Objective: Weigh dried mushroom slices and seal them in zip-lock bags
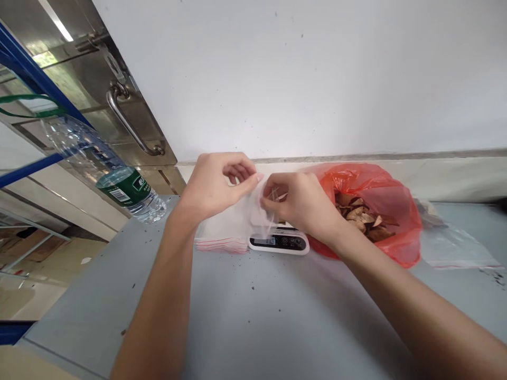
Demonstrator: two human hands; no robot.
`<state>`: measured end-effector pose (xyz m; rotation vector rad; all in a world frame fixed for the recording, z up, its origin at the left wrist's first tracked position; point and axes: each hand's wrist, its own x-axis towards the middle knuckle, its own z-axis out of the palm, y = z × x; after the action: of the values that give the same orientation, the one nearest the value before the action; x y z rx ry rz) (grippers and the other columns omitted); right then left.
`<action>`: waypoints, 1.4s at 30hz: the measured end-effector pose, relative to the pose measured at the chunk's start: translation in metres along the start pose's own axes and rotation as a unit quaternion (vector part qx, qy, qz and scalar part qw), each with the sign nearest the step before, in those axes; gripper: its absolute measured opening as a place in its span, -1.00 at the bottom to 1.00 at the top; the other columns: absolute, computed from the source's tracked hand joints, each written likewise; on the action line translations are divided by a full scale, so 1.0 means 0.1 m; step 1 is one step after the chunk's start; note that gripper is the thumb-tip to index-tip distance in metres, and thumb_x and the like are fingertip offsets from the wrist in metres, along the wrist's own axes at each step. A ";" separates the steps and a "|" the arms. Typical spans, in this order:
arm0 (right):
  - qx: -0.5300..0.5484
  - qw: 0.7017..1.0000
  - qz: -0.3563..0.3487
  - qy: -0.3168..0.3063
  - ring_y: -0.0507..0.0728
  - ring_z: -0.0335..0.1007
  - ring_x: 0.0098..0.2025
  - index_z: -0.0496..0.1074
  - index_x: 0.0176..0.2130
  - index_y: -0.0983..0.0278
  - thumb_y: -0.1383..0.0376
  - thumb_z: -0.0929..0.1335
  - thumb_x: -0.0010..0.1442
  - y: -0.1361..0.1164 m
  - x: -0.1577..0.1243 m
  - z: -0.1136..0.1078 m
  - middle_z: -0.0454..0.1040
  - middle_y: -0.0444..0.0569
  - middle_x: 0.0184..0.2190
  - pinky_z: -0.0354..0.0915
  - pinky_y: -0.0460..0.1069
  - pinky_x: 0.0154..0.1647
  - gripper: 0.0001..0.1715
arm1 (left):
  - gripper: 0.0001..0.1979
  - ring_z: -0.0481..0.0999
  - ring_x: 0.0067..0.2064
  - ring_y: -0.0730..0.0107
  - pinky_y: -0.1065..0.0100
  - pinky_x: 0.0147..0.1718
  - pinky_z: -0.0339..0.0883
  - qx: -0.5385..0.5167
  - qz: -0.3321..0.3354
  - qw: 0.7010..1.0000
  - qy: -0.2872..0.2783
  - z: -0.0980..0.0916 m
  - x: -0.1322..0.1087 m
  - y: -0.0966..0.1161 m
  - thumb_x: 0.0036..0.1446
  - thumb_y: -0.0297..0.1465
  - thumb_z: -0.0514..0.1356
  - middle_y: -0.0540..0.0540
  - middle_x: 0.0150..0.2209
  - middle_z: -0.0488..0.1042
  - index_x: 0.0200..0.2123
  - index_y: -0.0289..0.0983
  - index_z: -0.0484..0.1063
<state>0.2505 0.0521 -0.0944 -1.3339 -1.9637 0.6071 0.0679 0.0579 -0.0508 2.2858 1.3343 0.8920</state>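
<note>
Over a white digital scale point(279, 244) with a lit display, my two hands hold a clear plastic zip bag point(259, 211) between them. My left hand point(224, 182) pinches the bag's upper left edge between thumb and fingertip. Its other side is gripped by the curled fingers of my right hand point(297, 200). The bag hides much of the scale's top, and I cannot make out what lies inside it. A stack of zip bags point(222, 244) with red seal lines lies left of the scale. Beside my right hand sits a red plastic bag point(407, 216) holding brown dried pieces point(366, 219).
On the far left of the grey table point(233, 327) stands a large water bottle point(122, 182) with a green label. Another clear zip bag point(455, 245) lies right of the red bag. A white wall point(317, 79) rises behind; dark crumbs dot the tabletop.
</note>
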 end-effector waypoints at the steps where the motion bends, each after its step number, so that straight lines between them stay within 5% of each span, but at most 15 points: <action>1: 0.027 1.000 -0.001 0.010 0.04 0.30 -0.47 0.35 -0.48 0.23 0.39 0.40 0.05 0.00 0.00 0.00 0.47 -0.15 -0.52 0.17 -0.04 -0.39 -0.86 | -0.72 0.61 -0.02 0.13 0.19 0.02 0.48 -0.006 0.020 1.000 -0.016 0.00 0.00 0.00 0.12 -0.21 0.33 -0.15 -0.07 0.66 -0.16 -0.24 0.63; 4: 0.102 0.994 -0.009 0.033 0.08 0.38 -0.42 0.44 -0.42 0.25 0.28 0.47 -0.01 0.02 -0.01 -0.01 0.51 -0.11 -0.46 0.26 -0.02 -0.34 -0.86 | -0.10 0.34 0.38 -0.09 0.12 0.26 0.32 -0.011 0.049 0.990 -0.133 0.01 -0.01 -0.01 -0.13 -0.07 0.51 -0.16 0.38 0.37 0.30 -0.13 0.41; 6: 0.121 0.991 -0.009 0.054 0.09 0.39 -0.41 0.47 -0.40 0.26 0.16 0.52 -0.01 0.02 -0.01 -0.02 0.52 -0.09 -0.45 0.27 0.00 -0.33 -0.73 | 0.08 0.22 0.45 -0.14 0.10 0.31 0.26 -0.005 0.039 0.982 -0.185 0.03 0.00 -0.03 -0.17 -0.07 0.54 -0.14 0.46 0.25 0.42 -0.08 0.25; 14: 0.123 0.991 0.042 0.044 0.08 0.44 -0.42 0.39 -0.38 0.24 0.00 0.37 0.36 0.04 0.04 -0.20 0.55 -0.04 -0.43 0.27 -0.03 -0.38 -0.58 | -0.40 0.53 0.19 -0.05 0.15 0.11 0.41 0.031 -0.035 0.981 -0.190 -0.09 0.00 -0.14 0.07 -0.08 0.38 -0.15 0.19 0.56 0.15 -0.18 0.47; 19: 0.089 0.986 0.121 0.071 0.08 0.45 -0.42 0.39 -0.51 0.28 0.06 0.29 0.46 0.13 0.06 -0.38 0.55 0.03 -0.40 0.31 -0.02 -0.34 -0.44 | -0.21 0.46 0.28 -0.11 0.16 0.20 0.36 0.122 -0.137 0.962 -0.201 -0.24 -0.04 -0.26 0.00 0.05 0.35 -0.21 0.30 0.47 0.24 -0.20 0.42; 24: 0.064 0.987 0.131 0.062 0.09 0.49 -0.40 0.45 -0.46 0.29 0.10 0.31 0.45 0.19 0.07 -0.49 0.59 0.06 -0.36 0.36 -0.01 -0.32 -0.50 | -0.10 0.41 0.33 -0.08 0.15 0.26 0.28 0.144 -0.155 0.954 -0.213 -0.24 -0.03 -0.31 0.02 0.10 0.33 -0.21 0.37 0.39 0.36 -0.17 0.30; 28: -0.036 0.987 0.150 -0.037 0.21 0.57 -0.20 0.57 -0.14 0.26 0.06 0.44 0.29 0.20 0.06 -0.43 0.65 0.12 -0.15 0.39 0.01 -0.27 -0.68 | -0.19 0.44 0.29 -0.10 0.18 0.18 0.36 0.125 -0.140 0.956 -0.223 -0.20 -0.03 -0.25 0.02 0.08 0.34 -0.17 0.32 0.44 0.28 -0.17 0.38; 31: -0.131 0.970 0.153 -0.137 0.35 0.54 0.05 0.47 0.21 0.21 0.05 0.56 0.09 0.15 0.06 -0.30 0.57 0.19 0.12 0.41 0.05 -0.15 -0.25 | -0.44 0.54 0.16 -0.02 0.26 0.01 0.42 0.095 -0.116 0.960 -0.235 -0.17 -0.05 -0.18 0.12 0.00 0.29 -0.10 0.16 0.57 0.10 -0.18 0.49; 33: -0.165 0.957 0.154 -0.184 0.41 0.50 0.13 0.42 0.27 0.22 0.08 0.58 0.06 0.11 0.06 -0.22 0.52 0.24 0.18 0.39 0.08 -0.11 -0.14 | -0.58 0.58 0.04 0.06 0.32 -0.07 0.43 0.086 -0.108 0.961 -0.241 -0.16 -0.06 -0.15 0.13 -0.09 0.28 -0.04 0.03 0.62 -0.03 -0.19 0.52; 37: -0.170 0.950 0.172 -0.199 0.41 0.53 0.04 0.47 0.20 0.30 0.19 0.58 0.04 0.10 0.10 -0.19 0.60 0.24 0.05 0.37 0.09 -0.17 -0.23 | -0.58 0.59 0.00 0.08 0.30 -0.10 0.45 0.084 -0.104 0.959 -0.249 -0.12 -0.04 -0.18 0.07 -0.08 0.31 -0.04 0.00 0.62 -0.06 -0.17 0.52; 42: -0.147 0.966 0.147 -0.156 0.30 0.58 -0.06 0.59 -0.06 0.26 0.22 0.50 0.14 0.25 0.16 -0.28 0.66 0.11 -0.07 0.39 0.03 -0.20 -0.65 | -0.57 0.63 -0.05 0.09 0.27 -0.10 0.45 0.082 -0.116 0.956 -0.255 -0.10 -0.01 -0.22 0.04 -0.08 0.33 -0.05 -0.03 0.64 -0.06 -0.16 0.52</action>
<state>0.2826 0.0763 -0.0891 -1.8302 -2.1867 0.7222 0.0465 0.0679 -0.0564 2.1998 1.4245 0.0995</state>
